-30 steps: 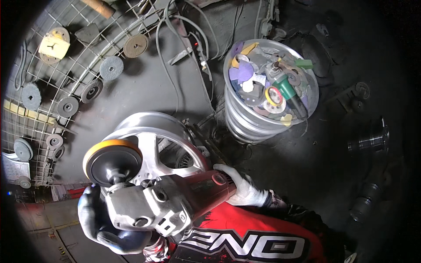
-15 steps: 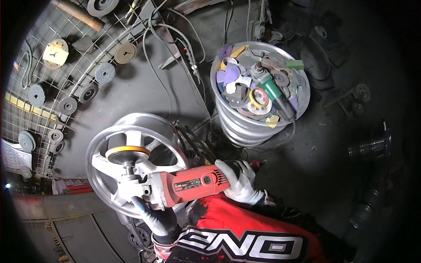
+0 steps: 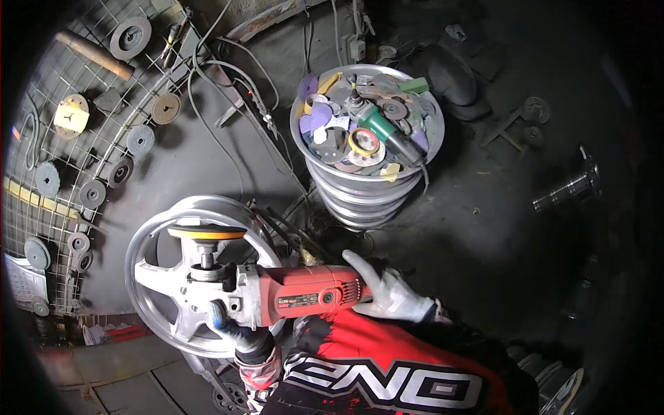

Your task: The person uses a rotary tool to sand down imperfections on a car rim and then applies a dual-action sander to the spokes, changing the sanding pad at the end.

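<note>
A red angle grinder [image 3: 311, 290] with a grey metal head lies level across my front. On its spindle sits a round backing pad [image 3: 207, 233] with a black top and an orange rim, facing away from me. My left hand [image 3: 238, 332], in a grey-white glove with a blue patch, is closed around the grinder's head. At the rear end of the body is my gloved right hand [image 3: 398, 297], its thumb lifted clear and the fingers flat against the lower edge. A silver spoked wheel rim [image 3: 159, 277] stands beyond the grinder, partly covered by the pad and head.
Upper centre, a stack of rims [image 3: 360, 200] holds worn sanding discs and a green grinder [image 3: 377, 124]. A wire rack [image 3: 66, 159] with several abrasive wheels hangs at left. Cables [image 3: 228, 138] trail behind the rim. At right lie metal cylindrical parts [image 3: 564, 194].
My right hand has loosened from around the grinder's rear, with its thumb now raised. The pad has tilted to a more edge-on angle. The whole view has shifted, with the surroundings sliding left.
</note>
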A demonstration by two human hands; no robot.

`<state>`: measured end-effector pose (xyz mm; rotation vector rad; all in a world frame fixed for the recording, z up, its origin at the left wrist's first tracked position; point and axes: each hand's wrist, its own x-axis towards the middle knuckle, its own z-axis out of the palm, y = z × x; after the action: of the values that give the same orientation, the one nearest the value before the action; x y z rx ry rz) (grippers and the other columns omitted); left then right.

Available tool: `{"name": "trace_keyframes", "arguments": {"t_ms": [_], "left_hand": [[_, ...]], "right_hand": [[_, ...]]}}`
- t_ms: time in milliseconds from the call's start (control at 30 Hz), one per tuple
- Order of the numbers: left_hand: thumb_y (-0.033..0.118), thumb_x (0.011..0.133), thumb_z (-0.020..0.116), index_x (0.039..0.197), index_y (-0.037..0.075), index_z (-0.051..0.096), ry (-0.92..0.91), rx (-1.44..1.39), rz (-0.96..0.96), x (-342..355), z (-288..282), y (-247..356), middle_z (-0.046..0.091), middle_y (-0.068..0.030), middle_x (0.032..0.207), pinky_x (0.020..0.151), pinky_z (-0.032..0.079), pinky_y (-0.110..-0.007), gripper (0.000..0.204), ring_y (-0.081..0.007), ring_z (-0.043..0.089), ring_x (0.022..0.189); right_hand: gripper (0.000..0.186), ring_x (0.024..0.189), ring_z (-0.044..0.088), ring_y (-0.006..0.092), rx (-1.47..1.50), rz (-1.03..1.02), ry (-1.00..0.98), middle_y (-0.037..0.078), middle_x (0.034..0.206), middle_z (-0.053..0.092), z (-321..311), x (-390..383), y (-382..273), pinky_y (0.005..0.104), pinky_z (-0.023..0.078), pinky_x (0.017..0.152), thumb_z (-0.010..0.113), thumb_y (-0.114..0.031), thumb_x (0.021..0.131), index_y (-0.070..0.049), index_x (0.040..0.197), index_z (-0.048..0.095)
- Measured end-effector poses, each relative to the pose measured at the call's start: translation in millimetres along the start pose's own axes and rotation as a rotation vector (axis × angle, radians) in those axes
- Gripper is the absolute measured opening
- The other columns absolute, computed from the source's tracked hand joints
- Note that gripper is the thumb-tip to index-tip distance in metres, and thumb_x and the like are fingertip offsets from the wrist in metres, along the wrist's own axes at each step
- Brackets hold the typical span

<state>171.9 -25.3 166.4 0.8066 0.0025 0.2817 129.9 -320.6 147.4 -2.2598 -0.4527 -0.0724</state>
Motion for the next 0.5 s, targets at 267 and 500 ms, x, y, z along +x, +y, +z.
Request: {"name": "trace_keyframes", "arguments": {"t_ms": [267,500], "left_hand": [[0.049,0.089,0.072,0.157,0.001,0.037,-0.197,-0.098,-0.126,-42,-33,9,0.049,-0.0165,0.153,0.118,0.04,-0.05,0.09,-0.0329,0.051,0.138],[0.058,0.096,0.063,0.158,0.009,0.037,0.018,0.005,-0.155,-107,-100,15,0.051,-0.0152,0.154,0.117,0.04,-0.054,0.083,-0.0357,0.051,0.139]], "right_hand": [[0.077,0.097,0.073,0.0438,0.17,0.113,-0.079,0.023,0.105,0.073,38,-64,21,0.0479,0.058,0.089,0.094,-0.042,0.069,0.0,0.125,0.064],[0.069,0.076,0.067,0.0347,-0.341,0.066,0.103,0.012,0.087,0.069,51,-128,-44,0.0471,0.052,0.071,0.091,-0.045,0.06,-0.007,0.111,0.066]]}}
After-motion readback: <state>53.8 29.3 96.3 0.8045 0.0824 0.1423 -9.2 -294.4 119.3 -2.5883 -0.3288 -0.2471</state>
